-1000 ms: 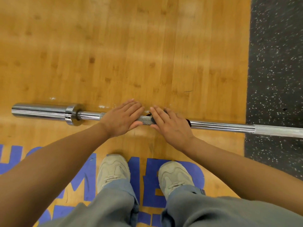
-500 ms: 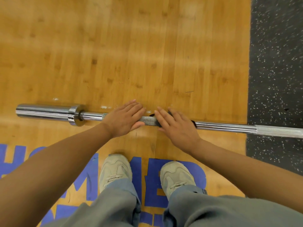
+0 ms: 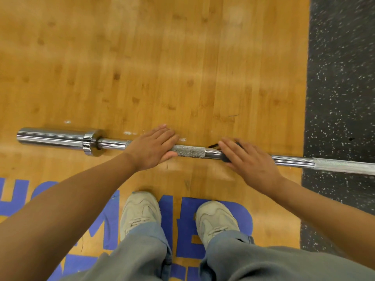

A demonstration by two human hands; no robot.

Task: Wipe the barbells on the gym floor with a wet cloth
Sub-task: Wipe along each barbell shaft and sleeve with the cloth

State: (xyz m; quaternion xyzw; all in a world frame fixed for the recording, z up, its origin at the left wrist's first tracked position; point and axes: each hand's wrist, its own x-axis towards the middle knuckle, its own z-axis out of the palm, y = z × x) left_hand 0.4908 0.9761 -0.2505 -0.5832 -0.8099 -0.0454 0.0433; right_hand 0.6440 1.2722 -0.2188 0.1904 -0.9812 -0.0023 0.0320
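Both bare arms reach forward and down from the near edge of the view, forearms converging. The left hand (image 3: 151,148) lies palm down, fingers (image 3: 162,131) straight and together, pointing up and to the right. The right hand (image 3: 250,161) lies palm down too, well apart from the left, its fingers (image 3: 229,147) extended, pointing up and to the left.
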